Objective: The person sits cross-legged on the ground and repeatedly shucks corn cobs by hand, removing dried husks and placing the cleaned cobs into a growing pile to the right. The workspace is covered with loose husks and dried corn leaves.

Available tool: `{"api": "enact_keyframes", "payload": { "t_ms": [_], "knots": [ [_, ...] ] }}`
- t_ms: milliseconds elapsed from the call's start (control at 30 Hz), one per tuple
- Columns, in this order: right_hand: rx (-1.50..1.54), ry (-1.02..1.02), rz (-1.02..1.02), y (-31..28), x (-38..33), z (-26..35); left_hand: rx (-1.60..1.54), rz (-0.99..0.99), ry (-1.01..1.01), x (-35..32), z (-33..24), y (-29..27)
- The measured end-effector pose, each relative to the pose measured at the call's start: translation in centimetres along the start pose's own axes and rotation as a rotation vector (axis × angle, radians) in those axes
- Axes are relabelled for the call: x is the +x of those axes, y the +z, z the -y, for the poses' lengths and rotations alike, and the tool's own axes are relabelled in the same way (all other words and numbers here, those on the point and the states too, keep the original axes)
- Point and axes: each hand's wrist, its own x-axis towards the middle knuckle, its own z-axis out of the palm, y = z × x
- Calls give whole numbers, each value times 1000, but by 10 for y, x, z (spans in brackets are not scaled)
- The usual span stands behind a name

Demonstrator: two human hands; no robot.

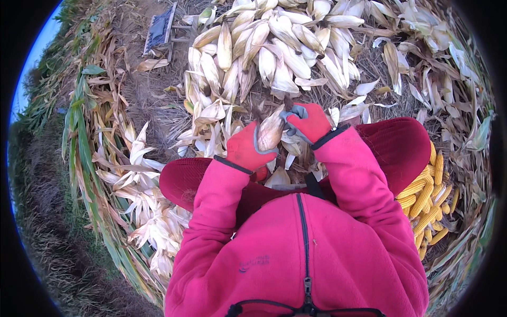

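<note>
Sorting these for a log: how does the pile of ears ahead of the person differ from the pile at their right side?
The pile ahead is still wrapped in pale, papery husks; the pile at the right is stripped to bare yellow kernels. The husked pile is larger and spread wide; the yellow pile is smaller and tucked against the person's leg. Both are corn ears lying on dry husk litter.

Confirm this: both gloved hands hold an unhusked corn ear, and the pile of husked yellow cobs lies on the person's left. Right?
Not quite. In the head view the husked yellow cobs lie on the person's right. Both hands, left hand and right hand, do hold the unhusked corn ear.
</note>
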Motion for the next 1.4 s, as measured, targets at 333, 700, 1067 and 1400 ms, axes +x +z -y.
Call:
{"api": "enact_keyframes", "payload": {
  "t_ms": [333, 700, 1067, 1400],
  "knots": [
    [396, 95, -278, 30, 12, -14, 363, -220, -38, 12, 10, 29],
    [834, 237, -50, 43, 7, 19, -1293, -4, -192, 6, 43, 36],
    [155, 10, -175, 51, 13, -18, -524, -120, -166, 4, 52, 34],
    [1401, 411, -242, 58, 0, 56, -1599, -130, -141, 10, 40, 43]
  ]
}}
